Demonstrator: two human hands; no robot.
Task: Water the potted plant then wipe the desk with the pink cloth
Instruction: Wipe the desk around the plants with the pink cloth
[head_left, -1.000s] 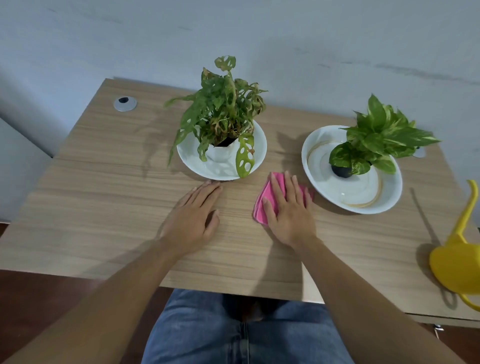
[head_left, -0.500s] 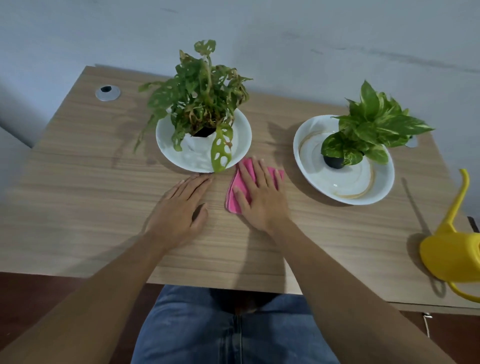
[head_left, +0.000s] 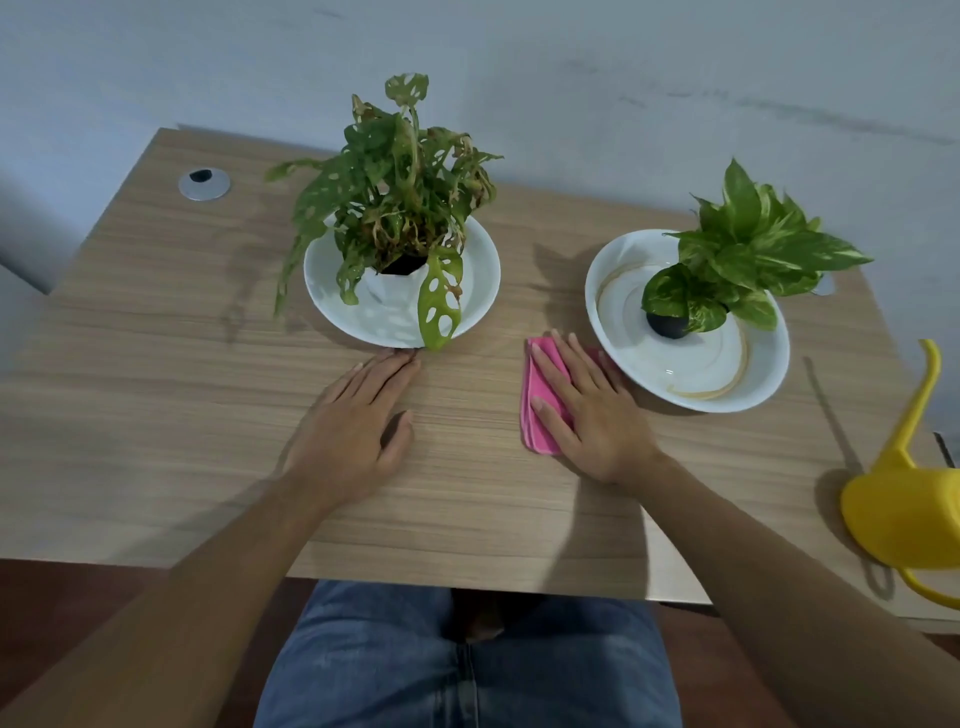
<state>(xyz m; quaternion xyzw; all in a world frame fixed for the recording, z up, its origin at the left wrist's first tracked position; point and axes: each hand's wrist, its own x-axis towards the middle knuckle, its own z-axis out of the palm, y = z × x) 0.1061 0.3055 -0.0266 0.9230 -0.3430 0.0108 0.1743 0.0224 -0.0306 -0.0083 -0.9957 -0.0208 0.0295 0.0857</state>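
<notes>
My right hand (head_left: 592, 410) presses flat on the folded pink cloth (head_left: 535, 395), which lies on the wooden desk (head_left: 156, 364) just left of the right white dish. My left hand (head_left: 353, 426) rests flat and open on the desk, fingertips near the rim of the left dish. A holey-leaved plant (head_left: 400, 197) in a white pot stands in the left white dish (head_left: 322, 280). A second green plant (head_left: 753, 249) with a dark pot sits in the right white dish (head_left: 727, 384). The yellow watering can (head_left: 904, 514) stands at the desk's right edge.
A round metal cable grommet (head_left: 204, 184) sits in the desk's far left corner. A grey wall runs directly behind the desk. My jeans-clad legs (head_left: 467, 665) are under the near edge.
My right hand has slid the pink cloth from beside the left dish to the right, up against the right dish. My left hand has stayed flat in place.
</notes>
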